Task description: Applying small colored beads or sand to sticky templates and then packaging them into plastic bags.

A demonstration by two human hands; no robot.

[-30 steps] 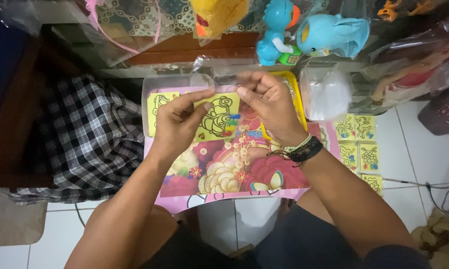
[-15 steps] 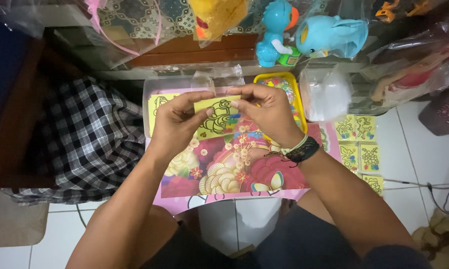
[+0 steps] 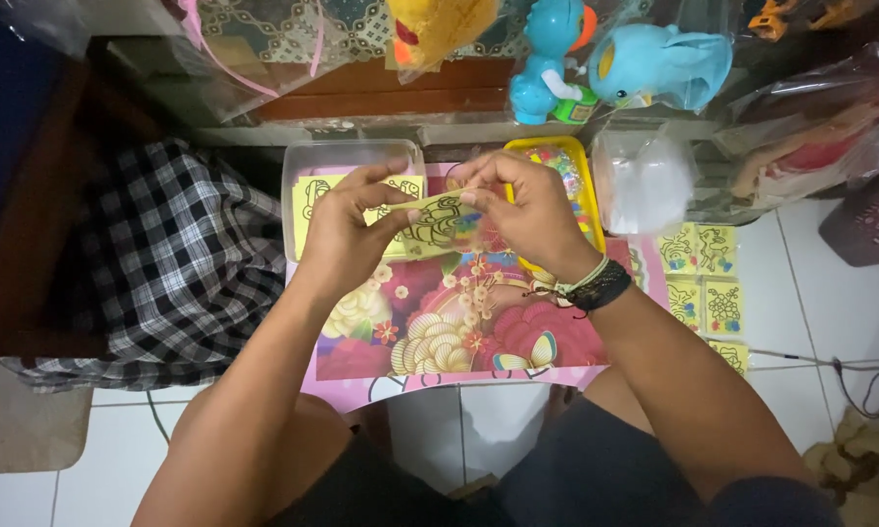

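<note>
The left hand (image 3: 347, 234) and the right hand (image 3: 527, 210) both pinch one small yellow card with a black line drawing (image 3: 438, 221), their fingers closed on its two ends. The card is held just above the pink flowered bench (image 3: 459, 322), in front of a clear plastic box (image 3: 347, 156) and a yellow tray (image 3: 586, 195). More yellow cards (image 3: 698, 278) lie on the floor to the right.

Both forearms angled inward, wrists close. Left hand (image 3: 347, 229) and right hand (image 3: 527, 210) raised together — fingertips pinched, thumbs facing, grip closed. Dark bands on right wrist.
</note>
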